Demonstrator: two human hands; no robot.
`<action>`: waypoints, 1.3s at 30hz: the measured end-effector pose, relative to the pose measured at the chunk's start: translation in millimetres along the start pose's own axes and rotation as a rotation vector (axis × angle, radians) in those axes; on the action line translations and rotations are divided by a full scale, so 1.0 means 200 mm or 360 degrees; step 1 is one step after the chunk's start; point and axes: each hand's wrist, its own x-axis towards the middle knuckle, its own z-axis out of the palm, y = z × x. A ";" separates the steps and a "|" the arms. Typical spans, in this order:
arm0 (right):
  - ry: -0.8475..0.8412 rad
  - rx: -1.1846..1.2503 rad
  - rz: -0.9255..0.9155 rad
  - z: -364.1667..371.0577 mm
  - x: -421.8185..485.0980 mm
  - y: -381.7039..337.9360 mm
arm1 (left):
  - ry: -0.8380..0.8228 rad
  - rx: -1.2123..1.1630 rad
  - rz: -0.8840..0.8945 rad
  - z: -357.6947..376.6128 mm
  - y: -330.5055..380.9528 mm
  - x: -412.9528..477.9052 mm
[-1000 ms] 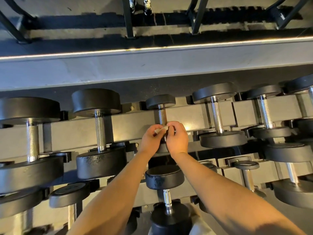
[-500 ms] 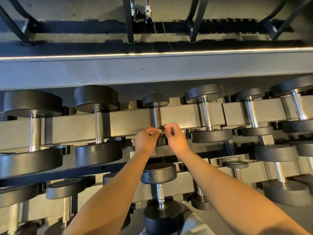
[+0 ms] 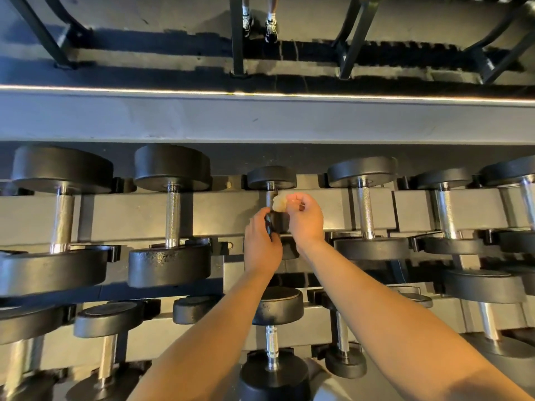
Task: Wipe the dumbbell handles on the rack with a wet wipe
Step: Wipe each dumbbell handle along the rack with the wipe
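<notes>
Gym rack [image 3: 130, 215] ahead: our left hand [image 3: 262, 247] grips the small dumbbell [image 3: 279, 222], right hand [image 3: 305, 218] pinches the wet wipe [image 3: 279, 202] beside its away-pointing handle [image 3: 269, 195].

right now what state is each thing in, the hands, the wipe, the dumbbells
small dumbbell, on the top tier, near head held
wet wipe, crumpled, at that dumbbell's handle
left hand, grips the near head
right hand, pinches the wet wipe
dumbbell to its right, resting in the rack, untouched
</notes>
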 end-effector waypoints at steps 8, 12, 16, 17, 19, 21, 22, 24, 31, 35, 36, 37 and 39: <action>-0.0107 -0.0102 -0.0044 0.12 0.11 -0.03 | -0.0021 0.0135 -0.0118 0.02 -0.07 0.03; -0.0179 -0.0495 -0.0250 0.05 0.06 0.04 | 0.0011 0.0073 -0.0153 0.01 -0.06 0.01; -0.0319 -0.0817 -0.0205 -0.02 -0.05 0.16 | 0.0041 0.0047 -0.0095 0.01 -0.03 0.00; -0.0360 -0.0832 -0.0164 -0.03 -0.06 0.18 | 0.0038 0.0052 -0.0100 0.01 -0.03 0.00; -0.0435 -0.0857 -0.0063 -0.05 -0.05 0.17 | 0.0022 0.0064 -0.0151 0.01 -0.05 0.01; -0.0457 -0.0908 0.0012 -0.06 -0.02 0.14 | 0.0010 0.0069 -0.0173 0.01 -0.06 0.01; -0.0404 -0.0898 0.0030 -0.06 -0.01 0.12 | 0.0001 0.0059 -0.0172 0.01 -0.06 0.01; -0.0183 -0.0699 0.0058 -0.07 0.03 0.09 | -0.0002 0.0039 -0.0160 0.02 -0.07 0.01; -0.0364 -0.0473 0.0284 -0.01 0.00 0.08 | -0.0095 -0.0238 -0.0288 -0.02 -0.14 -0.06; -0.0460 -0.0750 0.0198 -0.05 -0.05 0.11 | -0.0110 -0.0277 -0.0287 -0.02 -0.14 -0.09; -0.0493 -0.0791 0.0212 -0.06 -0.06 0.11 | -0.0117 -0.0278 -0.0304 -0.01 -0.14 -0.09; -0.0504 -0.0794 0.0243 -0.06 -0.07 0.10 | -0.0121 -0.0273 -0.0319 -0.01 -0.13 -0.09; -0.0487 -0.0764 0.0293 -0.05 -0.08 0.09 | -0.0122 -0.0249 -0.0333 -0.02 -0.13 -0.09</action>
